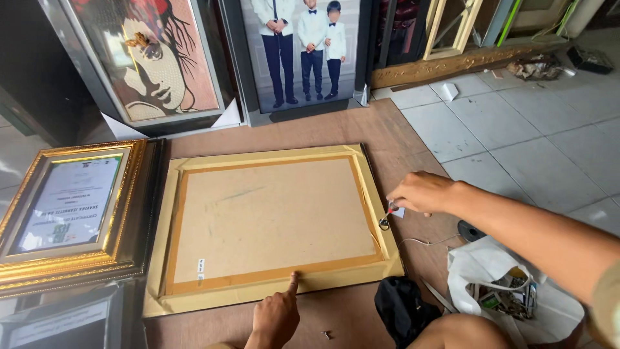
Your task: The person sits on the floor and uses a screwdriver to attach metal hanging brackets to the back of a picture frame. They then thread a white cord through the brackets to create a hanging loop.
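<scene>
Hands: left hand pointing, index fingertip pressing the near taped edge of the face-down picture frame lying on brown board; right hand pinching a small red-handled tool at the frame's right edge; gilt framed certificate lying just left; white bag sitting right

The left hand comes up from the bottom edge of the view, wrist low, curled into a loose fist with only the forefinger stretched straight forward, its tip pressed down. The right arm reaches in bare from the right edge, forearm slanting up and to the left, wrist nearly straight. The right hand is turned knuckles up, fingers bunched and bent downward, thumb and forefinger pinched together at their tips. The two hands are well apart. A bare knee shows at the bottom edge between them.
</scene>
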